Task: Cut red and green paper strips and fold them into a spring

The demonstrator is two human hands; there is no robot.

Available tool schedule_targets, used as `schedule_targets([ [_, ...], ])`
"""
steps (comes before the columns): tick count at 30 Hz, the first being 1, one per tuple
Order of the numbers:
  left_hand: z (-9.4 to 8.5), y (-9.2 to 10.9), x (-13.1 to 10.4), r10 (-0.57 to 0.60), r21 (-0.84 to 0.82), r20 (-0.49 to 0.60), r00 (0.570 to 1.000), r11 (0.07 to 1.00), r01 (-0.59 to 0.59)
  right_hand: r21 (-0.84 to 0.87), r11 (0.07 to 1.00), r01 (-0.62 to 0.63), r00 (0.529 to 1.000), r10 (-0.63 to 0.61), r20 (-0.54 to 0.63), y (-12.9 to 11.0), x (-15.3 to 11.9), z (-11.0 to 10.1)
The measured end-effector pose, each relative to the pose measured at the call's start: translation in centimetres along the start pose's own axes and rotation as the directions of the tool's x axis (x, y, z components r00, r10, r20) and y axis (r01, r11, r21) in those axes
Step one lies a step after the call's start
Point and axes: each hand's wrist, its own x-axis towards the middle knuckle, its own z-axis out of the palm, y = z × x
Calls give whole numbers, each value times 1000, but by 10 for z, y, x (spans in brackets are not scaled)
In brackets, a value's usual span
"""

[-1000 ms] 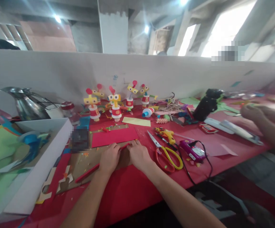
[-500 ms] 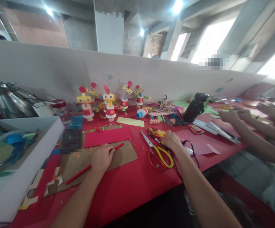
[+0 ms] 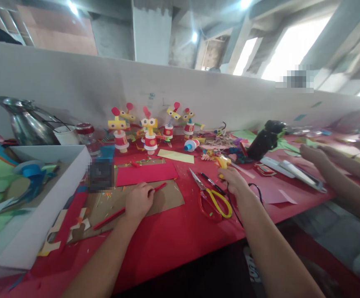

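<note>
My left hand (image 3: 139, 200) is closed around the middle of a narrow folded red paper strip (image 3: 109, 218), whose two ends stick out on either side. Under it lies a brown cardboard sheet (image 3: 167, 198). My right hand (image 3: 234, 180) grips a yellow hot glue gun (image 3: 223, 161) with a black cord trailing down from it; fingers hide part of its body. Between my hands are scissors (image 3: 212, 203) with one red and one yellow handle, and a black pen (image 3: 212, 182). A flat red paper sheet (image 3: 145, 174) rests on the far part of the cardboard.
Several paper-cup figures (image 3: 150, 138) stand along the white partition (image 3: 89, 82). At left are a white box (image 3: 55, 207) of coloured paper and a metal jug (image 3: 27, 124). A black bottle (image 3: 265, 140) stands at right. Another person's hands (image 3: 312, 155) work at far right.
My right hand has raised the glue gun away from the pen and drawn it slightly right. My left hand stays on the red strip. The whole view has shifted a little.
</note>
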Motion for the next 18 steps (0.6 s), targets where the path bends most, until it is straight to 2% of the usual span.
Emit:
schedule_targets([
  [3, 1, -1, 0, -5, -4, -3, 1000, 1000, 5, 237, 970, -48, 990, 15, 141, -9, -20, 6],
  [5, 2, -1, 0, -8, 2, 2, 1000, 1000, 8, 518, 846, -127, 955, -38, 294, -14, -36, 17],
  [6, 2, -1, 0, -11, 6, 6, 1000, 1000, 11, 599, 786, -153, 939, -74, 336, -16, -45, 24],
  [8, 2, -1, 0, -18, 11, 15, 1000, 1000, 18, 657, 747, -103, 941, -140, 307, -18, -63, 40],
  [10, 1, -1, 0, -24, 12, 25, 999, 1000, 24, 603, 798, -13, 939, -198, 282, -18, -79, 56],
  [13, 0, 0, 0, -23, 3, 34, 999, 1000, 22, 416, 907, 63, 910, -224, 349, -16, -98, 73],
  [15, -1, 1, 0, -25, -4, 35, 999, 1000, 25, 276, 956, 102, 900, -207, 384, -13, -106, 78],
  [18, -1, 1, 0, -24, 8, 35, 999, 1000, 23, 78, 979, 188, 883, -204, 422, -8, -110, 81],
])
